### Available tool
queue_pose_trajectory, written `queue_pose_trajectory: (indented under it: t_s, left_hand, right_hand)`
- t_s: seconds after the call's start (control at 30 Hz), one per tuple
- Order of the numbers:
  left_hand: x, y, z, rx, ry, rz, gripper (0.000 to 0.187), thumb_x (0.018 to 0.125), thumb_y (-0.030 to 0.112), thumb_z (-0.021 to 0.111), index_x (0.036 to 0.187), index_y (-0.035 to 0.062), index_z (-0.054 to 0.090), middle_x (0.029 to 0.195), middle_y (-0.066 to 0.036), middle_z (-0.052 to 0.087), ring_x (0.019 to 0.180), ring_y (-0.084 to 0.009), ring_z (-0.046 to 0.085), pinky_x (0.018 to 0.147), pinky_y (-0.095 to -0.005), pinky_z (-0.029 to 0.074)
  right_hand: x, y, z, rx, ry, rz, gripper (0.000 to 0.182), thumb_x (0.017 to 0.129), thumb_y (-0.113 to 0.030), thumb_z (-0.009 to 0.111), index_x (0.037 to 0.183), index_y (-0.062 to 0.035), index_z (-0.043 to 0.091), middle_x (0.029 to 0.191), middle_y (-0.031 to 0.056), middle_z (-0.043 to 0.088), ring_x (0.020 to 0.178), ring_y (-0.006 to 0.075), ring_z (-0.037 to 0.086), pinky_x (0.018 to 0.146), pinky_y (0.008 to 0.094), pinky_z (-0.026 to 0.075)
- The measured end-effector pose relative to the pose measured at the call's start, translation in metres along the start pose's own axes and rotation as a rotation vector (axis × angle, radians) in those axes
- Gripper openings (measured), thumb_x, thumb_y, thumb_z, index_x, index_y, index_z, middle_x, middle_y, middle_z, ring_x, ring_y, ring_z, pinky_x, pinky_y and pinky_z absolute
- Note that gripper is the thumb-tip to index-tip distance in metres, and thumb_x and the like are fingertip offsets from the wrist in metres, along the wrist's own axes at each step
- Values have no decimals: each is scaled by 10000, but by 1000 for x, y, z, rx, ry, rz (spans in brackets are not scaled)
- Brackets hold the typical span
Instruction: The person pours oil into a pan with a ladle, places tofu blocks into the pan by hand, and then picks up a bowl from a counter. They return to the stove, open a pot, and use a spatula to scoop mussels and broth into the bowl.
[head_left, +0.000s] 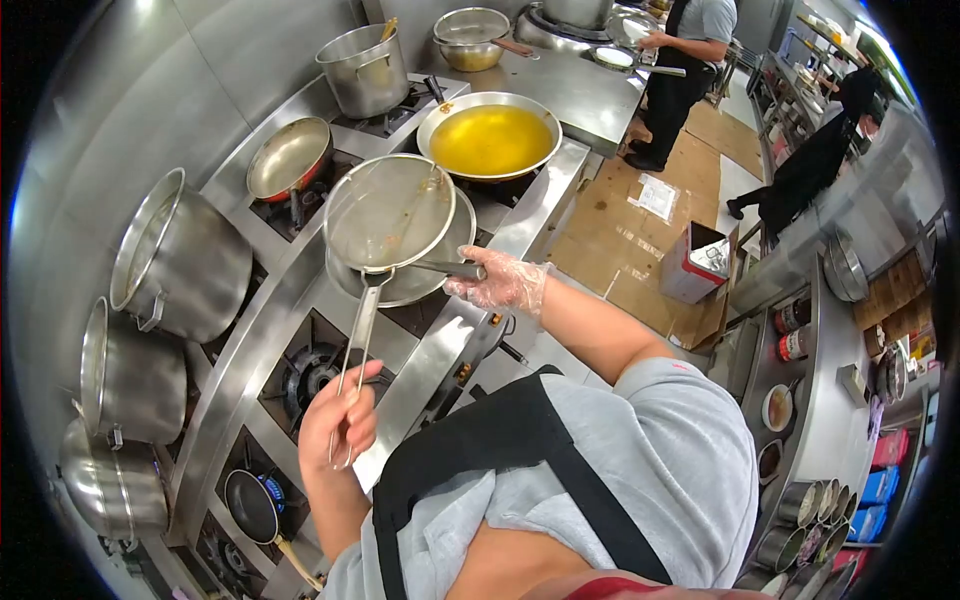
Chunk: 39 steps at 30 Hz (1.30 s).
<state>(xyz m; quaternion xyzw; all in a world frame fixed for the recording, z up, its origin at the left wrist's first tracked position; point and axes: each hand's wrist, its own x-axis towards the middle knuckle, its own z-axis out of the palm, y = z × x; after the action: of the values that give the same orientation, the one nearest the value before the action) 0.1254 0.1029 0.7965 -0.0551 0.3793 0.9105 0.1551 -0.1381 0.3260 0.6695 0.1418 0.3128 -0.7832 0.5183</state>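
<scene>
My bare left hand (342, 415) is closed round the long wire handle of a round mesh strainer (385, 215). The strainer overlaps a metal pan (462, 235) beneath it, hiding most of that pan. My right hand (500, 280), in a clear plastic glove, grips the pan's handle (450, 268) near the front edge of the stove. Some small brown bits cling to the mesh. Just beyond the strainer, a wide pan of yellow oil (495, 140) rests on a burner, its handle pointing away to the left.
Large steel pots (190, 260) line the back left of the stove. A red-sided pan (290, 160) and a tall pot (365, 75) stand farther along. A small black pan (252, 505) sits over a blue flame. Two people work beyond; cardboard (640, 210) covers the floor.
</scene>
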Motion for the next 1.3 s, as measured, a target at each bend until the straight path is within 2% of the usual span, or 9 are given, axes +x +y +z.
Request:
queue_pose_trajectory:
  t_s: [0.1,0.17,0.2,0.47,0.67,0.93,1.13,1.17,1.3]
  left_hand:
    - [-21,3,0,57,76,53,442,920,108,460,1312,-72,363,667,-19,435,440,-84,413,349,-213,318]
    - [-35,2,6,90,179,96,451,910,93,463,1314,-77,359,646,-27,439,418,-89,418,335,-218,318]
    - [-40,1,10,80,206,113,443,907,90,467,1305,-77,369,641,-29,439,419,-91,426,337,-223,333]
    - [-58,-29,51,135,426,251,480,912,135,486,1318,-81,350,637,-12,414,403,-71,387,316,-195,303]
    - [0,-49,34,51,397,192,473,909,112,473,1320,-83,343,655,-7,417,430,-75,384,345,-219,313]
    - [98,-70,2,-43,352,37,459,936,186,496,1281,-82,355,673,29,407,492,-47,374,414,-189,354]
    - [105,-81,-4,-95,430,73,413,927,181,499,1261,-45,406,666,19,429,495,-50,407,402,-195,362]
    - [105,-84,-9,-97,395,101,416,917,160,498,1265,-46,399,662,15,427,489,-55,406,397,-198,355]
    - [93,-84,20,19,473,129,465,875,101,500,1292,-51,359,632,-6,432,457,-93,406,386,-220,335]
  right_hand:
    - [20,-1,-4,-48,105,-98,355,918,-283,548,1060,27,448,830,132,551,663,203,619,434,228,498]
    - [48,-13,-28,-123,-328,149,230,938,-226,506,948,-2,458,696,51,505,487,96,487,356,179,375]
    - [24,-12,1,-184,-145,191,170,944,-173,472,874,-19,457,601,-13,432,410,54,344,321,175,285]
    - [-59,-64,15,-319,-218,41,262,926,-189,504,1045,44,484,625,-19,434,386,47,335,235,161,196]
    - [-87,-127,12,24,-209,-114,297,922,-162,508,1101,71,463,671,-8,454,382,50,327,256,180,233]
    - [-63,-188,-38,-304,57,-372,137,902,-110,491,777,-56,496,603,-13,437,435,49,372,333,171,265]
    - [-57,-211,-51,-294,93,-429,118,911,-122,515,873,-15,486,629,-28,439,437,33,361,319,165,251]
    - [-52,-216,-58,-255,23,-398,135,900,-96,497,767,-79,483,604,-15,444,430,55,373,346,179,257]
    - [-70,-198,-35,-396,-1,-375,107,893,-127,519,798,-93,486,607,-26,449,413,49,369,345,177,257]
